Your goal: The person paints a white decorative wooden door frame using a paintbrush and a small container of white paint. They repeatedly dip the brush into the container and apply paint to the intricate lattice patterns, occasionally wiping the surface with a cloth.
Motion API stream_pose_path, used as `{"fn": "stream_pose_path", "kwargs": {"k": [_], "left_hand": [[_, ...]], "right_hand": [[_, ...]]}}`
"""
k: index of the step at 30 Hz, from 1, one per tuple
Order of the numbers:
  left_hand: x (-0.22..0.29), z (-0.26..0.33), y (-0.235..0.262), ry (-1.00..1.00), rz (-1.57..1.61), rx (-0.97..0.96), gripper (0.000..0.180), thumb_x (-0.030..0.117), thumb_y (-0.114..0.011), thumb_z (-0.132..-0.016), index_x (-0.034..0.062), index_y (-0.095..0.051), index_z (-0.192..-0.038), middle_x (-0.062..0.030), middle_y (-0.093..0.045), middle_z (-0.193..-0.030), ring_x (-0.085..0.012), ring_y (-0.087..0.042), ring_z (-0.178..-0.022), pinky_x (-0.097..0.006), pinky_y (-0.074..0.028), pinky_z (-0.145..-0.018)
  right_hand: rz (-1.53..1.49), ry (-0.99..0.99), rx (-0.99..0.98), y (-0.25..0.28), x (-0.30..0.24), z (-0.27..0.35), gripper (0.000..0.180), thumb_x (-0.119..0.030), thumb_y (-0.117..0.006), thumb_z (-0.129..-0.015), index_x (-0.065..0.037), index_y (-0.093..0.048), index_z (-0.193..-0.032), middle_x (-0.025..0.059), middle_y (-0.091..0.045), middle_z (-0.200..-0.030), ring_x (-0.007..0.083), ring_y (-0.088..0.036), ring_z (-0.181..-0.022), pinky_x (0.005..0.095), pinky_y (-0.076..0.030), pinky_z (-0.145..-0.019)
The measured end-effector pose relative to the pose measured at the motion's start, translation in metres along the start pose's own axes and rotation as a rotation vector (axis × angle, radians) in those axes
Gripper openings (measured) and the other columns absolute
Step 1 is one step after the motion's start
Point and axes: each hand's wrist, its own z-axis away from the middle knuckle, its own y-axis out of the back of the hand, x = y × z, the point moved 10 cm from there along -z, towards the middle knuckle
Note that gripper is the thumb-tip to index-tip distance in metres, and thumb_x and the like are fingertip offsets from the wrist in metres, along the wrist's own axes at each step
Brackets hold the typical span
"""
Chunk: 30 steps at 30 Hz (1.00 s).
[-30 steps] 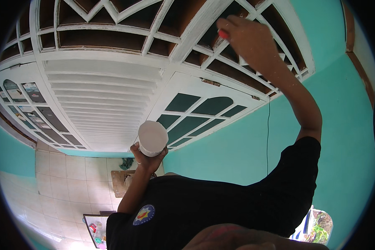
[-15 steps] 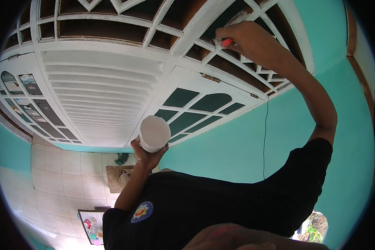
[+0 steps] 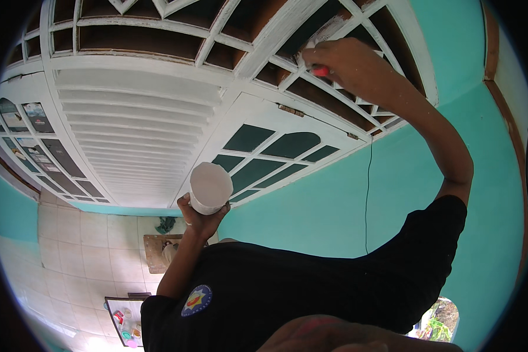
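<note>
My left hand [image 3: 202, 220] holds a white plastic tub [image 3: 211, 186] from below, tilted so that its pale contents show. Up at the right, my right hand [image 3: 353, 66] grips a paintbrush by its red handle [image 3: 320, 71]; the fingers hide most of its head. That hand is against the white wooden lattice [image 3: 267, 41] above the doors, at a crossing of its bars. Streaky white paint lies on the bar just beyond the fingers. Brown wood shows inside the lattice openings.
Below the lattice are a white louvred panel [image 3: 132, 126] and a white door with dark panes [image 3: 255, 170]. A thin cord [image 3: 368, 193] hangs down the turquoise wall [image 3: 311, 217]. On the tiled floor stand a wooden stool [image 3: 155, 258] and a low table [image 3: 112, 320] with several small containers.
My right hand has moved slightly down along the lattice with the brush, uncovering more of the streaky bar. The tub has stayed in my left hand, and the view has shifted slightly.
</note>
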Motion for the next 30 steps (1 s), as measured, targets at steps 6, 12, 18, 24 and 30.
{"fn": "stream_pose_path", "kwargs": {"k": [6, 12, 18, 24, 30], "left_hand": [[-0.022, -0.005, -0.01, 0.264, 0.885, -0.048, 0.061, 0.049, -0.043, -0.08, 0.0061, -0.052, -0.123, -0.0131, -0.056, -0.11, -0.028, -0.055, -0.1, -0.038, -0.047, -0.075], [-0.019, -0.001, -0.008, 0.283, 0.972, -0.008, 0.061, 0.049, -0.041, -0.08, 0.005, -0.054, -0.121, -0.0138, -0.056, -0.11, -0.029, -0.055, -0.101, -0.039, -0.047, -0.076], [-0.011, -0.004, 0.002, 0.047, 0.403, -0.04, 0.051, 0.038, -0.046, -0.085, 0.0022, -0.052, -0.121, -0.0129, -0.058, -0.11, -0.0261, -0.057, -0.101, -0.039, -0.05, -0.079], [-0.017, -0.003, -0.01, 0.195, 0.695, -0.062, 0.048, 0.004, -0.069, -0.077, 0.0007, -0.05, -0.121, -0.009, -0.061, -0.109, -0.0186, -0.062, -0.097, -0.034, -0.054, -0.083], [-0.019, -0.003, -0.014, 0.169, 0.675, -0.089, 0.055, 0.0, -0.074, -0.075, 0.0012, -0.048, -0.123, -0.0084, -0.062, -0.108, -0.019, -0.063, -0.096, -0.032, -0.054, -0.082]], "right_hand": [[0.172, -0.03, 0.004, 0.007, 0.001, 0.001, 0.027, -0.003, -0.065, -0.085, -0.009, -0.057, -0.11, 0.013, -0.065, -0.095, 0.031, -0.067, -0.082, 0.0416, -0.053, -0.074], [0.252, -0.074, 0.112, 0.034, 0.009, 0.004, 0.021, -0.006, -0.057, -0.086, -0.006, -0.059, -0.107, 0.01, -0.064, -0.09, 0.0303, -0.067, -0.086, 0.0397, -0.054, -0.077], [0.07, 0.013, -0.027, 0.013, -0.013, 0.002, 0.024, -0.005, -0.058, -0.088, -0.008, -0.06, -0.112, 0.0113, -0.064, -0.095, 0.0297, -0.068, -0.086, 0.0392, -0.055, -0.077], [-0.117, 0.074, -0.181, -0.012, -0.031, 0.002, 0.02, -0.002, -0.06, -0.086, -0.006, -0.061, -0.106, 0.0113, -0.065, -0.088, 0.0306, -0.068, -0.086, 0.0395, -0.055, -0.079], [-0.149, -0.013, -0.016, -0.01, 0.008, -0.011, 0.03, 0.001, -0.068, -0.082, -0.009, -0.063, -0.109, 0.0144, -0.067, -0.094, 0.034, -0.066, -0.085, 0.0431, -0.052, -0.076]]}}
